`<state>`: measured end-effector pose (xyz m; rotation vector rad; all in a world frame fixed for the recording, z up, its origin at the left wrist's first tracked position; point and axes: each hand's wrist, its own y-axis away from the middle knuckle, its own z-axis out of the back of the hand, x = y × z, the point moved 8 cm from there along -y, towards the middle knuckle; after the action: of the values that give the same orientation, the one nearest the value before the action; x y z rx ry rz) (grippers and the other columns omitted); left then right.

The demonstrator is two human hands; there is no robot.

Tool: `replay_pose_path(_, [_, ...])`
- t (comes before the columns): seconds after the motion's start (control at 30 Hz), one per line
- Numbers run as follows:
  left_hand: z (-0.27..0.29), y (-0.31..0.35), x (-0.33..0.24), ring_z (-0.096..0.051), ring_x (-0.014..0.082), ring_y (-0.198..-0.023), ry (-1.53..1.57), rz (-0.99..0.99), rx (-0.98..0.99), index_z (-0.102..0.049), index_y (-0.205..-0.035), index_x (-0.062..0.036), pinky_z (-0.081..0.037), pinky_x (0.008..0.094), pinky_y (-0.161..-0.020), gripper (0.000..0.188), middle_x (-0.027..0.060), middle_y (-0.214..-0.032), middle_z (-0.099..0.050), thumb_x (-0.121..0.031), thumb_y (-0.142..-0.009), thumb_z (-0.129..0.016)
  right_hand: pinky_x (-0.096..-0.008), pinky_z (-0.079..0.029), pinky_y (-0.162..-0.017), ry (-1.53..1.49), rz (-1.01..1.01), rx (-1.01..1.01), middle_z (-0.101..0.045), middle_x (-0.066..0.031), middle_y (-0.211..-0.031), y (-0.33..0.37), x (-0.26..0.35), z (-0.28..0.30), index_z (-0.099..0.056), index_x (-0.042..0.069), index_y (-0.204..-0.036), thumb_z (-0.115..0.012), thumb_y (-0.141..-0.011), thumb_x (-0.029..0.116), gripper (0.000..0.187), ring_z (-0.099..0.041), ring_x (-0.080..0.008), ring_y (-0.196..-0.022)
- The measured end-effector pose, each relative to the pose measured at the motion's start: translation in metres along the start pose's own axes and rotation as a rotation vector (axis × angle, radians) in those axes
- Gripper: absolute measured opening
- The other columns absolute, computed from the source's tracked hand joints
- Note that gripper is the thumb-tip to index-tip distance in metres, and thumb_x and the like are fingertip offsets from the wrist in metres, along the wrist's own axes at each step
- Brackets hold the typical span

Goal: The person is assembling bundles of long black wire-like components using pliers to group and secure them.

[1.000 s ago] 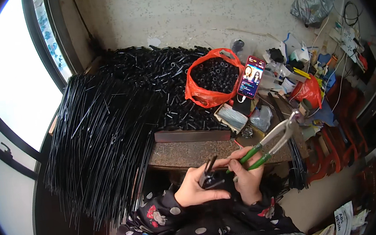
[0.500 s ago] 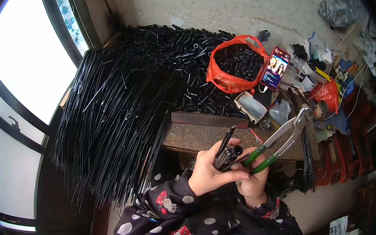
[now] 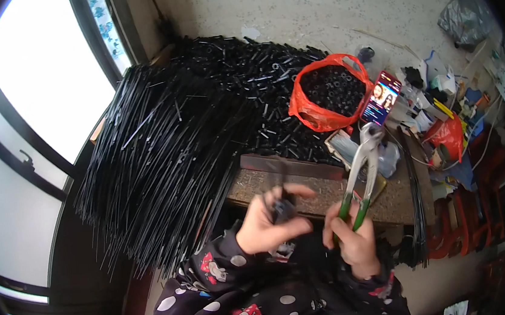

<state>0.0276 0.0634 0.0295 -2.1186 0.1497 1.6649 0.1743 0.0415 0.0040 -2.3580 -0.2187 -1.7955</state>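
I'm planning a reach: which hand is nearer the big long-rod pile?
Left. The left hand is just right of the long-rod pile; the right hand, holding pliers, is farther right.

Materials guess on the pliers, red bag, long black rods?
Pliers: likely steel, bare silver-grey with bright highlights. Their green grips look like plastic or rubber sleeves, slightly glossy.
Red bag: probably thin plastic film, given the crinkles and shiny folds.
Long black rods: smooth, semi-gloss, with thin light streaks along them; plastic or coated metal, can't tell which.
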Motion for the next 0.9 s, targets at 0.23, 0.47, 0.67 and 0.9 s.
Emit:
replay_pose_path(0.23, [0.032, -0.005, 0.001, -0.042, 0.0007, -0.056, 0.110, -0.022, 0.026, -0.050, -0.118, 0.0014, -0.031, 0.0161, -0.052, 0.077, -0.0087, -0.063, -0.047, -0.021, -0.054, -0.087, -0.0201, -0.043, -0.051, 0.429, -0.363, 0.413, -0.060, -0.0052, -0.073, 0.042, -0.036, -0.020, -0.055, -0.003, -0.107, -0.053, -0.087, 0.011, 0.024, -0.054, -0.0073, -0.056])
replay_pose_path(0.47, [0.028, 0.001, -0.019, -0.047, 0.0016, -0.068, -0.105, -0.055, -0.107, -0.060, -0.093, 0.0018, -0.039, 0.0171, -0.060, 0.040, -0.0047, -0.074, -0.054, -0.011, -0.061, -0.082, -0.0249, -0.045, -0.070, -0.037, -0.431, 0.503, -0.058, -0.0082, -0.093, 0.039, -0.026, -0.041, -0.031, 0.000, -0.134, -0.046, -0.092, 0.010, 0.046, -0.056, -0.0117, -0.073])
replay_pose_path(0.67, [0.028, 0.004, -0.009, -0.045, 0.0031, -0.057, -0.115, -0.094, -0.253, -0.062, -0.086, -0.0008, -0.034, 0.0194, -0.051, 0.032, -0.0034, -0.062, -0.052, -0.017, -0.062, -0.077, -0.0276, -0.047, -0.067, 0.076, -0.707, 0.565, -0.059, -0.0108, -0.084, 0.050, -0.034, -0.021, -0.037, -0.002, -0.129, -0.046, -0.093, 0.020, 0.043, -0.059, -0.0161, -0.070])
replay_pose_path(0.9, [0.026, -0.004, -0.007, -0.042, 0.0017, -0.056, -0.361, -0.204, -0.220, -0.058, -0.096, 0.0009, -0.038, 0.0200, -0.050, 0.037, -0.0031, -0.062, -0.053, -0.012, -0.066, -0.074, -0.0268, -0.048, -0.059, 1.229, 0.143, 0.282, -0.061, -0.0081, -0.076, 0.028, 0.021, -0.013, -0.049, -0.004, -0.111, -0.051, -0.086, 0.007, 0.027, -0.060, -0.0120, -0.067])
